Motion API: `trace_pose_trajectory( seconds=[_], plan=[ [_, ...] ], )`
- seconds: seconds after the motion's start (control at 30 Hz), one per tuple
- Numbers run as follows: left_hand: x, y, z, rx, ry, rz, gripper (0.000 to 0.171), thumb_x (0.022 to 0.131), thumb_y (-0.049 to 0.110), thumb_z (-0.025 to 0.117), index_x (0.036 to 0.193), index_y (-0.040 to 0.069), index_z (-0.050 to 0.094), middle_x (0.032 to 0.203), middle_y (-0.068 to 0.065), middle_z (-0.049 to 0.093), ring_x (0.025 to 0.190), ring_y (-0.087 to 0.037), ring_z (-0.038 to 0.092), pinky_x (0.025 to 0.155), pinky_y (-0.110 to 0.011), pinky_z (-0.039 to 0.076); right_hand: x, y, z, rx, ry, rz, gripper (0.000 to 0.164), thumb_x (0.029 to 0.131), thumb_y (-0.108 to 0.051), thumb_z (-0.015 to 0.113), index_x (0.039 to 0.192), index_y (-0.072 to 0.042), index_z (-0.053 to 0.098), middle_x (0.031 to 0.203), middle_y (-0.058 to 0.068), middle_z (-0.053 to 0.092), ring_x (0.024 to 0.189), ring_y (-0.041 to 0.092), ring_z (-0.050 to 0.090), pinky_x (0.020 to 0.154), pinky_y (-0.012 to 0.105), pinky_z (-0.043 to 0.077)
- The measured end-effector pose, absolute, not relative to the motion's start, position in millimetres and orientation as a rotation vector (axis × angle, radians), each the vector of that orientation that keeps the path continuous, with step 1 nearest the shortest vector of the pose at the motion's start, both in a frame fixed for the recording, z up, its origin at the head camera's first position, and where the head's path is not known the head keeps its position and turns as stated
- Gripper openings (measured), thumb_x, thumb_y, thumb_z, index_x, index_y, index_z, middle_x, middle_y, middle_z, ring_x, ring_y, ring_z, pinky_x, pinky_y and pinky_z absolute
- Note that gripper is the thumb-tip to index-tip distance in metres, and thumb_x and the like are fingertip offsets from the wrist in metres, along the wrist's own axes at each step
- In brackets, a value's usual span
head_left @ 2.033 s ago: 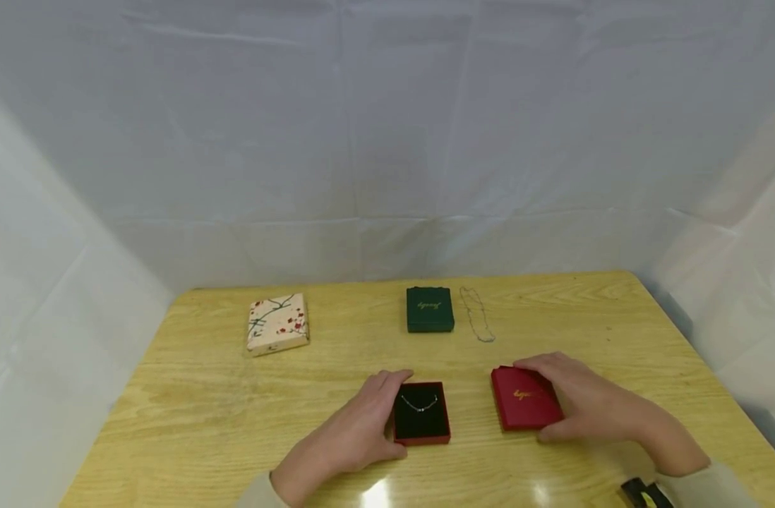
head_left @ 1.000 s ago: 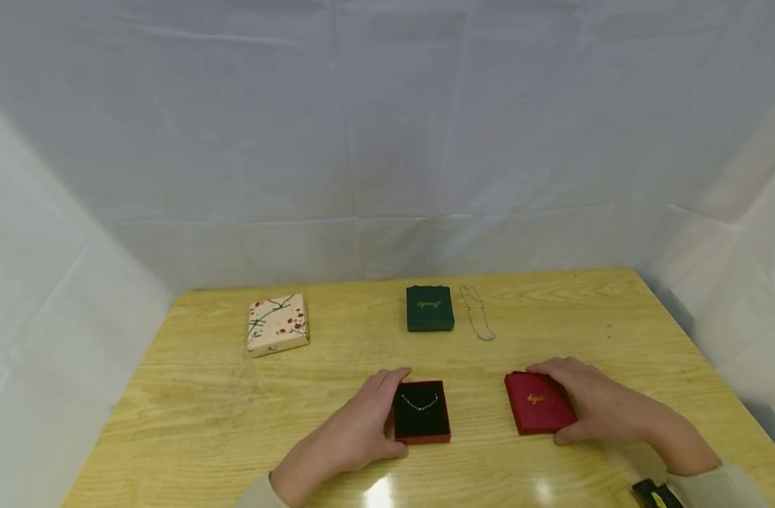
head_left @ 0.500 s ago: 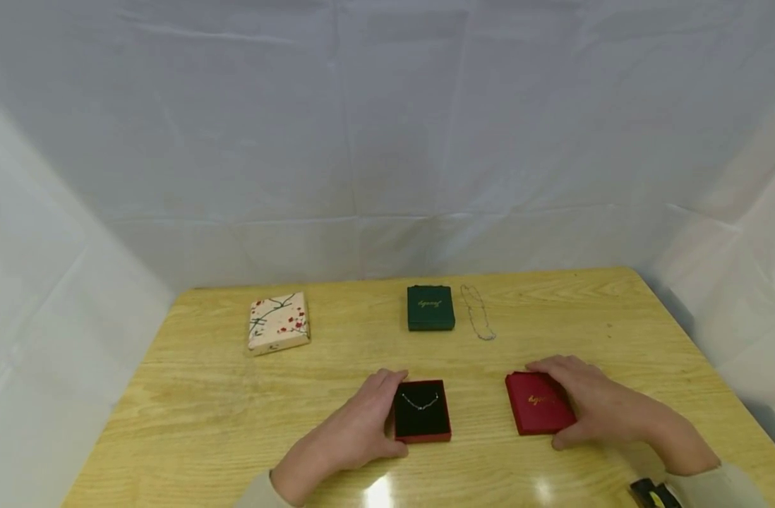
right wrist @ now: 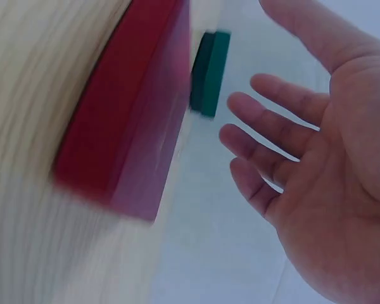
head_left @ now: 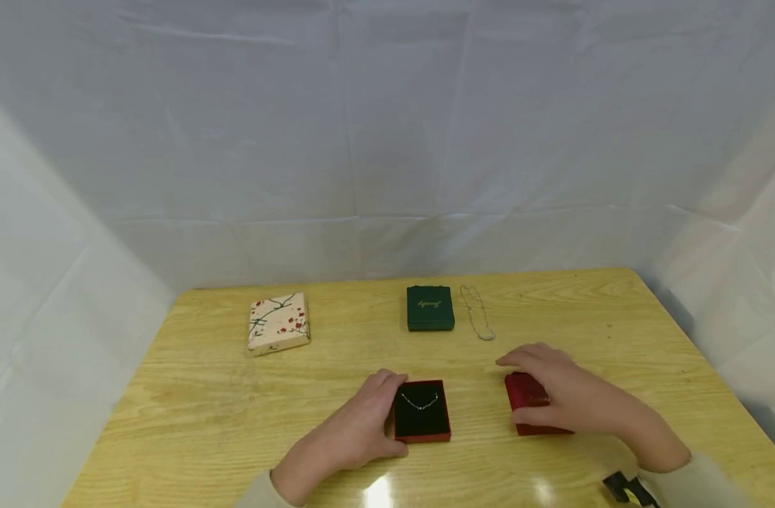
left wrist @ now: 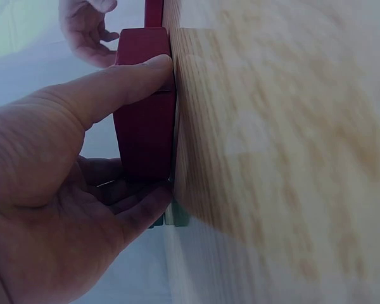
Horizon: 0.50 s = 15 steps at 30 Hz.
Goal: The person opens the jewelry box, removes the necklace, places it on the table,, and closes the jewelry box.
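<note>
My left hand [head_left: 362, 427] grips the open red jewelry box [head_left: 446, 423] from its left side, thumb at the near wall and fingers at the far wall. In the box, a thin silver chain [head_left: 421, 407] lies across a black insert [head_left: 422, 423]. The left wrist view shows the thumb pressed on the red box [left wrist: 144, 139] as it sits on the wood. My right hand [head_left: 572, 391] hovers over the red lid [head_left: 526, 391] with gold lettering and hides much of it. In the right wrist view, the right hand's fingers [right wrist: 259, 117] are spread, apart from the lid.
A closed green jewelry box [head_left: 430, 309] stands at the back middle of the wooden table [head_left: 197, 395], with a silver chain necklace [head_left: 478, 314] lying to its right. At the back left is a cream box with a flower pattern [head_left: 278, 324]. White sheeting [head_left: 362, 141] surrounds the table.
The right hand first slid the red lid a little to the right, then let go of it and rose over it toward the left. The left hand and its box have stayed put.
</note>
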<state>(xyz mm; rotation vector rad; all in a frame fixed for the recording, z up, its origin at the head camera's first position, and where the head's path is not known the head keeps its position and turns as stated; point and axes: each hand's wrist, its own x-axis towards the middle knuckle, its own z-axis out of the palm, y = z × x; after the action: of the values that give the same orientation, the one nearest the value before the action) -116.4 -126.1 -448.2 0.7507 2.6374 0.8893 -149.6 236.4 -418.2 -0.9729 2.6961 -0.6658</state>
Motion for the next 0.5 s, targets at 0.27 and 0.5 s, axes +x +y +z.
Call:
trace_pose_trajectory(
  seconds=[0.27,0.5],
  plan=[
    [-117,-126,-450,0.731,2.64,0.87,0.097,0.079,0.022,0.096,0.156,-0.003,0.043,0.143,-0.007,0.051,0.129,-0.018,0.05,0.114,-0.042,0.045,-152,197,-417,-1.049,2.721,-0.685,0.045,0.1,-0.037,0.077,0.138,-0.016,0.066,0.137,-0.006,0.06,0.134,0.026,0.053,0.109,0.056,0.046],
    [-117,-126,-451,0.742,2.648,0.862,0.096,0.079,0.022,0.096,0.155,-0.003,0.044,0.141,-0.006,0.052,0.128,-0.018,0.05,0.113,-0.042,0.045,-150,169,-421,-1.145,2.754,-0.649,0.033,0.101,-0.034,0.076,0.129,-0.018,0.072,0.129,-0.008,0.061,0.124,0.018,0.057,0.105,0.048,0.051]
  ],
)
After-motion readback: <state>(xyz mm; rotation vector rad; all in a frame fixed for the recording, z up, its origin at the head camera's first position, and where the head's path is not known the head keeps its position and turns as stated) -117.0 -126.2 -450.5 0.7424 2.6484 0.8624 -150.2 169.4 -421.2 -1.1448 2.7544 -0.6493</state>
